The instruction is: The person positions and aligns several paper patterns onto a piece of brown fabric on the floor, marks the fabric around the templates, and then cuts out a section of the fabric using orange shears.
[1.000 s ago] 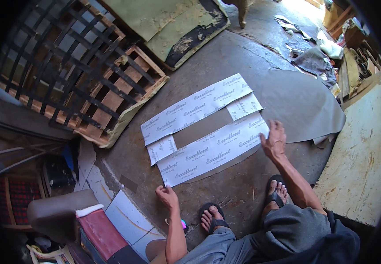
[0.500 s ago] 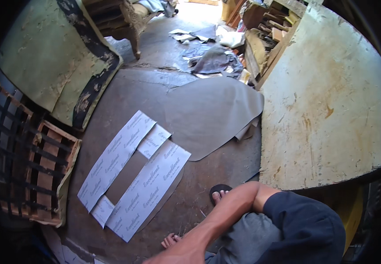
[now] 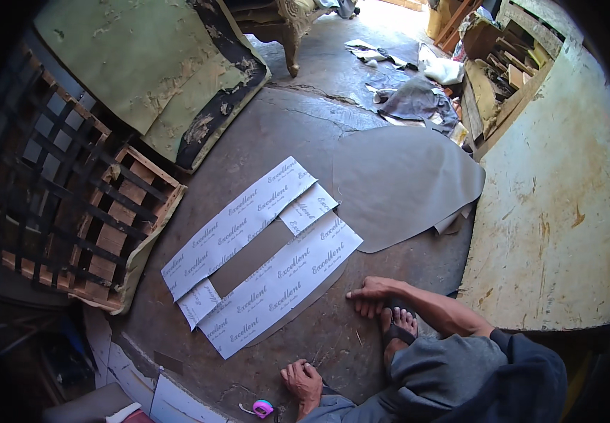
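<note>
On the brown floor lies a frame of white printed paper strips, two long ones joined by two short ones, over a grey-brown sheet that shows in its gap and along its edge. My right hand is low beside my sandalled foot, index finger stretched toward the paper, other fingers bent, nothing visible in it. My left hand rests near the lower edge, fingers loosely bent and apart, holding nothing I can see. Close to it sits a pink and white tape measure.
A larger grey-brown sheet lies beyond the paper. Worn pale panels stand at right and upper left. A wooden frame with black webbing leans at left. Scraps and wood pieces lie at the back.
My right arm, earlier reaching across to the lower left, has swung up and right beside my foot. My left hand shows more fully. The view has shifted, bringing the tape measure into sight.
</note>
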Available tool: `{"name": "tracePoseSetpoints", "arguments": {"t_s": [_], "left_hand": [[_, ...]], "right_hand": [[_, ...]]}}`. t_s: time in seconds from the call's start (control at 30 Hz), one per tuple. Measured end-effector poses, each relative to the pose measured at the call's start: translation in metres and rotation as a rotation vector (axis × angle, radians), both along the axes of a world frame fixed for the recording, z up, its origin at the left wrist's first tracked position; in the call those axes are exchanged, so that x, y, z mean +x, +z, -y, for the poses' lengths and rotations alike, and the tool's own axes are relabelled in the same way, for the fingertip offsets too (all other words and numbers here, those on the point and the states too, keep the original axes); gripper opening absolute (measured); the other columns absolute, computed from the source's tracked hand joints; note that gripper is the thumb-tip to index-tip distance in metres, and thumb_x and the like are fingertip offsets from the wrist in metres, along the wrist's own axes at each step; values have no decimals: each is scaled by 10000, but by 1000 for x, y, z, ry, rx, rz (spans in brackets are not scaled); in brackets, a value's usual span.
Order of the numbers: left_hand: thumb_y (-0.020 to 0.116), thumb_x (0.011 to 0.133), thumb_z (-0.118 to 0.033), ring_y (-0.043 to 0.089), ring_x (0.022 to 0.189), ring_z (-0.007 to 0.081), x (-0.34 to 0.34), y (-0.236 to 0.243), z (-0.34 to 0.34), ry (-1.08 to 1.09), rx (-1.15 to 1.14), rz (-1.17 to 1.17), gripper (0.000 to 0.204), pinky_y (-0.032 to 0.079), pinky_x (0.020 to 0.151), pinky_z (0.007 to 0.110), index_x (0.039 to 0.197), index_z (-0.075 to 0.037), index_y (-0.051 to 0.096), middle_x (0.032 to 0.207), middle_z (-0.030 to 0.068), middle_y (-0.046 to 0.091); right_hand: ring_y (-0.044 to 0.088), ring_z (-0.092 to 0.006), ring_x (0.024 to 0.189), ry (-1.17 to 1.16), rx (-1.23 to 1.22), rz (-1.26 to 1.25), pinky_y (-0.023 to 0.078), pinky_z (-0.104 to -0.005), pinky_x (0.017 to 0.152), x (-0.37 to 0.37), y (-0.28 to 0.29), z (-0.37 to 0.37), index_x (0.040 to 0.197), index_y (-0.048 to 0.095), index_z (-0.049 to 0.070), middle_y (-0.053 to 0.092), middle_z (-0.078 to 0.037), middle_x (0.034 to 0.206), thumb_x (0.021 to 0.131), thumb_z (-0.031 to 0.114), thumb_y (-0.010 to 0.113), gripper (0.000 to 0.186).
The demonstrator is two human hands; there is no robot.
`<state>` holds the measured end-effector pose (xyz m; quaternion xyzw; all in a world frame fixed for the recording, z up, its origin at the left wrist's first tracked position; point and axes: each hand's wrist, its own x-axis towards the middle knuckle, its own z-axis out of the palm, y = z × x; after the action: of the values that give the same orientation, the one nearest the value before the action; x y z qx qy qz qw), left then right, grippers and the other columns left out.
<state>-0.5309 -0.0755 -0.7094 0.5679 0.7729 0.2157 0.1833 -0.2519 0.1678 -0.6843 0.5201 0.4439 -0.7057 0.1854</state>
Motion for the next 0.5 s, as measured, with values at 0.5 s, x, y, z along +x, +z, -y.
{"name": "tracePoseSetpoints", "arguments": {"t_s": [0.5], "left_hand": [[616, 825, -152, 555, 927, 364, 2, 0, -4, 2, -67, -40, 145, 439, 872, 480, 926, -64, 671, 934, 141, 631]], "right_hand": [[700, -194, 582, -108, 140, 100, 559, -315, 525, -13, 20, 7, 793, 746, 11, 712, -78, 687, 998, 577, 500, 651]]}}
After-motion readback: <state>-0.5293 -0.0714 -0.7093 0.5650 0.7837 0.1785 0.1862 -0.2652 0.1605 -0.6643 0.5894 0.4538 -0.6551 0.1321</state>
